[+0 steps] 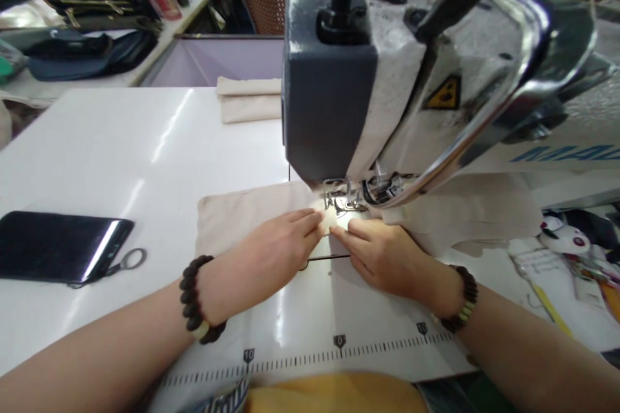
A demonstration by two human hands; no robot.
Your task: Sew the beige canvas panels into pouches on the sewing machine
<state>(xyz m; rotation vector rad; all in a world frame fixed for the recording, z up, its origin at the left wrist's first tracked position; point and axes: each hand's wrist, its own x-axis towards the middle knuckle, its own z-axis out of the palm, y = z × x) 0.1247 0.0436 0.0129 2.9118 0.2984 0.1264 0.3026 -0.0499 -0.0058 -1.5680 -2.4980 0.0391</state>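
A grey and white sewing machine (368,77) stands over a beige cloth (232,213) that lies flat on the white table (97,148). My left hand (271,255) rests on the cloth, its fingertips pinched on a small folded piece of cloth (328,221) right in front of the presser foot (341,201). My right hand (382,251) lies on the other side, fingers pressed down on the cloth beside that piece. Each wrist wears a dark bead bracelet.
A black phone (58,245) lies at the left, partly over small scissors (126,261). A folded beige cloth (247,100) sits at the table's back. A ruler strip (339,352) is printed along the front edge. Bags and bottles crowd a far bench.
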